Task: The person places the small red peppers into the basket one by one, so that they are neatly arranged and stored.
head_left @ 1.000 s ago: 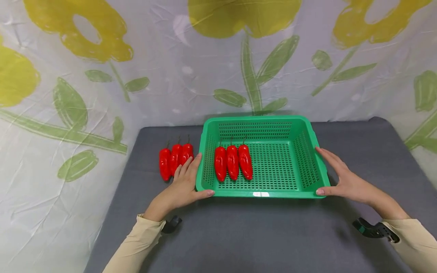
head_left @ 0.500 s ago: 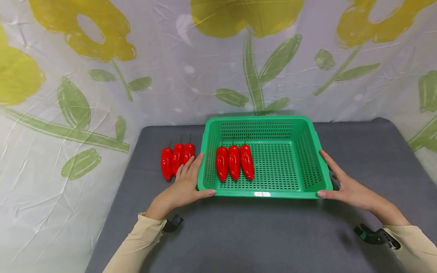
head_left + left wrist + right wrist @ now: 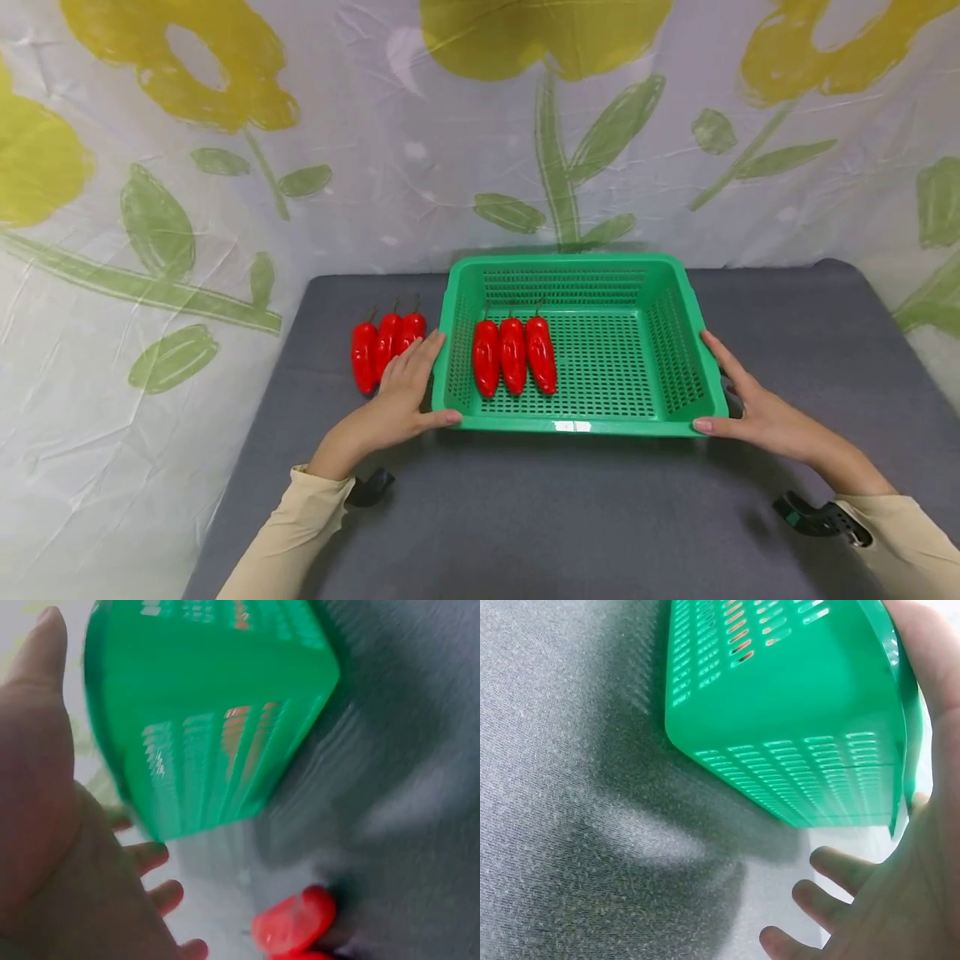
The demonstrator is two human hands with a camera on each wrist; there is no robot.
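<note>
A green plastic basket [image 3: 607,358] with slotted walls stands on the grey table. Inside it, toward the left, three red chili peppers [image 3: 513,357] lie side by side. My left hand [image 3: 401,396] is at its front left corner, thumb by the front rim and fingers along the left side. In the left wrist view that hand [image 3: 82,825] has its thumb apart from the green wall. At the front right corner my right hand [image 3: 753,408] touches the rim with thumb and index finger. The right wrist view shows its other fingers [image 3: 821,904] spread and straight, off the basket.
Three more red chili peppers [image 3: 386,342] lie left of the basket, partly behind my left hand. A white cloth [image 3: 360,167] with yellow flowers hangs behind the grey table [image 3: 570,517] and on its left.
My left hand has drawn slightly left, its thumb slipping off the front rim. The right hand keeps its place at the rim. The basket and peppers stay where they were.
</note>
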